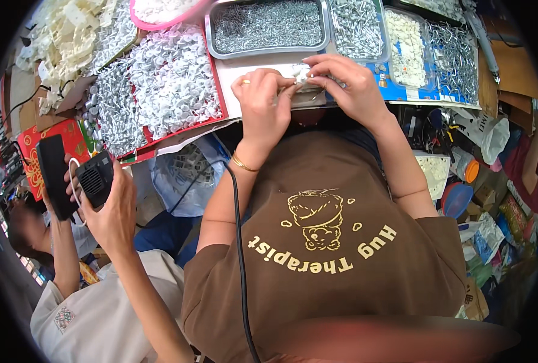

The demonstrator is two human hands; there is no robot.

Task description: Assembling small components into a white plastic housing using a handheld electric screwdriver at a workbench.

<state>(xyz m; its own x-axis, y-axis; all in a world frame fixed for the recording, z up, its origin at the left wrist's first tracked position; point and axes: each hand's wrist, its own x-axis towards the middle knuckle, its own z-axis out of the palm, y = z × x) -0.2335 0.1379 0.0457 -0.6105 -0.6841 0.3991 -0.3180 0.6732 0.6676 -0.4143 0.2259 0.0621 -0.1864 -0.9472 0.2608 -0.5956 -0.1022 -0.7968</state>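
Note:
Between the fingertips of both my hands is a small white plastic part (303,74), held just above the pale work surface at the table's near edge. My left hand (261,103) pinches it from the left, thumb and fingers pressed together. From the right, my right hand (352,86) grips the same part with thumb and forefinger, its other fingers curled over it. A thin dark piece shows just below the right fingertips; its kind I cannot make out. Straight beyond my hands stands a metal tray (267,27) of small metal pieces.
Left of my hands lie heaps of white round plastic parts (172,78) and screw-like metal pieces (120,106). At right are a clear tray of screws (356,27) and cream parts (407,48). A black cable (237,242) hangs beside my left arm. A co-worker's hands (108,212) hold black devices.

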